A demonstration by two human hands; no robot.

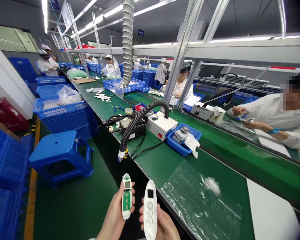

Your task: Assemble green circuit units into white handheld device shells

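Note:
My left hand (117, 206) is closed round a white half-shell with a green circuit board (126, 200) and a small grey display showing inside it. In my right hand (165, 223) is a long white plastic cover (150, 210) with a dark square window and round button shapes below it. Both pieces are held upright, side by side and apart, in front of the bench edge. A clear plastic sheet (202, 200) lies on the green bench to the right, with a small whitish clump (212, 185) on it.
A black flexible hose (137, 123) arches from a white box (162, 125) over the bench edge. Beside it, a blue tray (182, 150) holds a metal-topped bottle and white cloth. A blue stool (62, 153) stands at left. A co-worker (272, 116) sits across the belt.

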